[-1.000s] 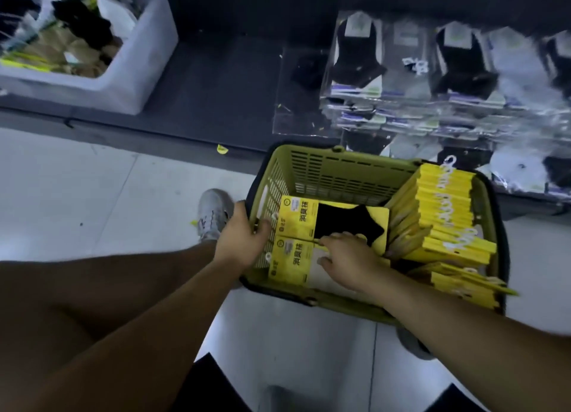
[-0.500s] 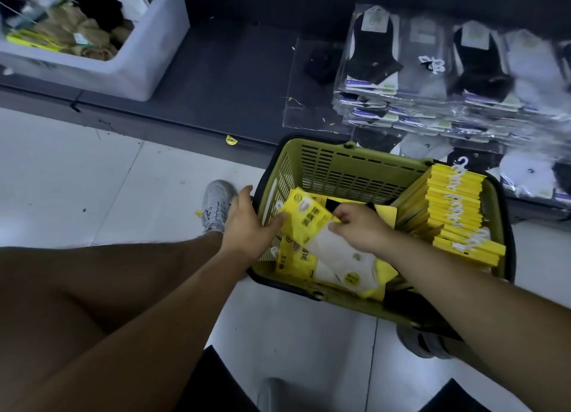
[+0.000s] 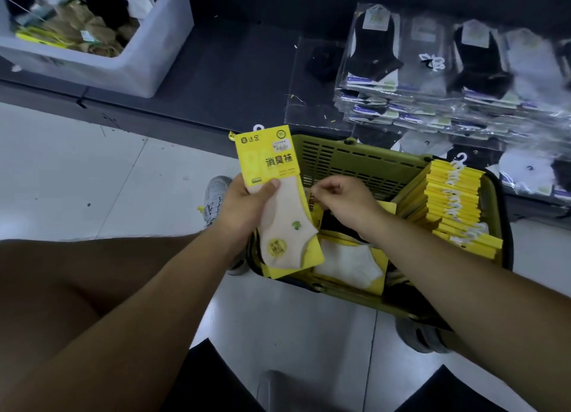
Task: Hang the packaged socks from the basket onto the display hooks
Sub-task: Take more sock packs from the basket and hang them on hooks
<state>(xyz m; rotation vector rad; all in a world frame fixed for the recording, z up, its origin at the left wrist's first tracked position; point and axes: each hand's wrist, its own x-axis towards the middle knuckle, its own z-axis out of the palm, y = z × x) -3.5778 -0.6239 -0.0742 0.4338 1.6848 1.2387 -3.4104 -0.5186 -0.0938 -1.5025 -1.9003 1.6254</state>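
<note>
Sock pack [image 3: 285,213], one, on a yellow card with a pale sock, is held upright left of centre, over the near-left corner of the one olive basket [image 3: 355,164]. The left hand [image 3: 244,213] grips it, thumb [image 3: 267,189] pressed across the front and the other fingers curled behind. The right hand [image 3: 346,204] hovers over the basket just beside the pack, fingers [image 3: 321,192] curled with thumb and forefinger close together; whether they pinch anything cannot be told. One stack of yellow packs [image 3: 454,207], too many to count surely, fills the basket's right side. At least two loose packs lie flat: a white-sock pack [image 3: 349,263] and a black-sock pack [image 3: 336,223]. One white bin [image 3: 148,56] sits at upper left.
</note>
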